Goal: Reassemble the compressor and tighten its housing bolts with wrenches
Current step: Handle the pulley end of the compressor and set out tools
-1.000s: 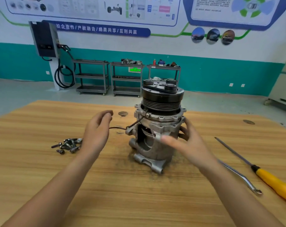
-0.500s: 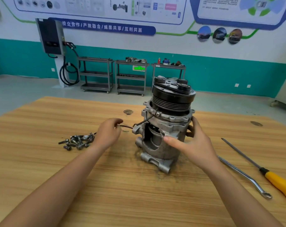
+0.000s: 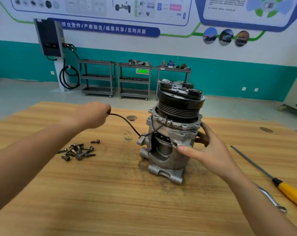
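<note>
The right hand (image 3: 210,150) wraps the compressor (image 3: 176,135) from its 3 o'clock side, thumb laid across the front of the silver housing and fingers curled round the back, steadying it upright. The left hand (image 3: 93,114) pinches the free end of the dark wire (image 3: 125,121) that runs from the housing, drawing it up and out toward 10 o'clock, off the wooden table (image 3: 110,210).

The compressor stands near the table's middle on its mounting foot, black pulley on top. An opening in its front wall shows internal parts. A loose heap of bolts (image 3: 78,151) lies at its 9 o'clock, well apart from it. A wrench (image 3: 270,198) and a yellow-handled screwdriver (image 3: 287,189) lie at about 4 o'clock, untouched.

This looks like the positioning stage: getting the wire clear of the housing before any fastening. No bolt is in hand, so tightening appears not yet begun. The next move likely calls for releasing the wire somewhere it cannot be trapped, then bringing bolts from 9 o'clock to the flange holes while the right hand braces the body.
</note>
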Tool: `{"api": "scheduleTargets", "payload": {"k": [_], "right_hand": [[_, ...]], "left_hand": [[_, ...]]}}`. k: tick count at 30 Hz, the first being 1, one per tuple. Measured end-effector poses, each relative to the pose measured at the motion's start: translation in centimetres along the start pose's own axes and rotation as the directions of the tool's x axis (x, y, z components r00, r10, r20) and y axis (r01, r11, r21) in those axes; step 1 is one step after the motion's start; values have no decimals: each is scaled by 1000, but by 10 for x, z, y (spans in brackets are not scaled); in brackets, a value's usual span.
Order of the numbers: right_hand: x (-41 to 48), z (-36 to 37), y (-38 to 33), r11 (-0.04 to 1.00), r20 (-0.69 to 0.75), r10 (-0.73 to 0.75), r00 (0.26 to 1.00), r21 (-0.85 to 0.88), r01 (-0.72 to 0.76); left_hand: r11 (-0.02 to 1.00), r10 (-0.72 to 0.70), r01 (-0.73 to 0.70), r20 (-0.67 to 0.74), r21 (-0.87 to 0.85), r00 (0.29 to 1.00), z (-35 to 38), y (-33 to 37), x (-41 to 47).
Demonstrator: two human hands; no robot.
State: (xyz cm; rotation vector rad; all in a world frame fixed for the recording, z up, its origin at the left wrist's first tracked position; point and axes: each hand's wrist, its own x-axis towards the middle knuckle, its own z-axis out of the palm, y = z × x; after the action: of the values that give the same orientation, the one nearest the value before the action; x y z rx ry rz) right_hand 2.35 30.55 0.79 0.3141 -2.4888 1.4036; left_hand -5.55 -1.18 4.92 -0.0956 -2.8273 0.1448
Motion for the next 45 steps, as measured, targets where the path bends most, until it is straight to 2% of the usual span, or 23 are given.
{"api": "scheduleTargets", "payload": {"k": [2,5,7,8,9,10,11,12,13,14,16,17,20,22,25,30,34,41,45], "right_hand": [[7,-10,7,999,55,2,999,41,-4],[19,-28,14,998,210,-3,978,65,-11],[25,-41,12,999,305,19,952,24,-27],[30,-46,8,999,308,22,951,31,-33],[34,-49,2,996,278,7,961,81,-31],[40,-49,-6,989,221,-16,975,148,-18],[48,-47,-15,978,158,-39,987,208,5],[55,-43,-24,968,104,-62,993,249,34],[62,-37,-34,964,75,-84,994,258,62],[69,-31,-42,967,60,-109,992,238,92],[79,-24,-48,972,34,-116,993,209,107],[82,-22,-49,970,24,-99,995,225,91],[87,-21,-40,952,-2,-107,994,287,103],[89,-18,-36,935,-17,-121,992,333,120],[92,-13,-36,925,-60,-122,991,356,136],[97,-10,-49,926,-107,-129,986,343,158],[103,-19,-57,920,-71,-217,974,320,228],[87,-11,-32,894,-121,-186,975,390,219],[88,-12,-37,900,-79,-205,976,376,219]], "left_hand": [[999,44,-42,234,-14,971,-21,-1,-20],[985,158,-98,528,-139,834,-30,-3,-67],[979,200,-122,643,-164,739,-32,1,-91],[973,226,-142,642,-181,733,-36,6,-96],[953,270,-130,569,-275,776,-41,16,-95],[881,311,-89,428,-464,848,-47,29,-87],[742,315,-78,244,-666,917,-52,45,-76],[560,283,-95,83,-823,955,-54,61,-61],[415,234,-109,-10,-903,972,-56,79,-46],[349,213,-154,-82,-924,974,-58,95,-32],[346,274,-269,-177,-899,945,-54,118,-12],[350,267,-277,-189,-895,945,-51,123,-4],[219,246,-230,-174,-948,954,-46,126,15],[178,249,-247,-199,-953,948,-39,125,18],[113,178,-282,-260,-953,949,-29,132,20],[-6,60,-260,-260,-965,964,-27,134,19],[-14,67,-307,-307,-952,949,-37,127,21],[75,175,-342,-325,-937,929,-28,133,18],[41,169,-364,-353,-930,920,-30,133,13]]}}
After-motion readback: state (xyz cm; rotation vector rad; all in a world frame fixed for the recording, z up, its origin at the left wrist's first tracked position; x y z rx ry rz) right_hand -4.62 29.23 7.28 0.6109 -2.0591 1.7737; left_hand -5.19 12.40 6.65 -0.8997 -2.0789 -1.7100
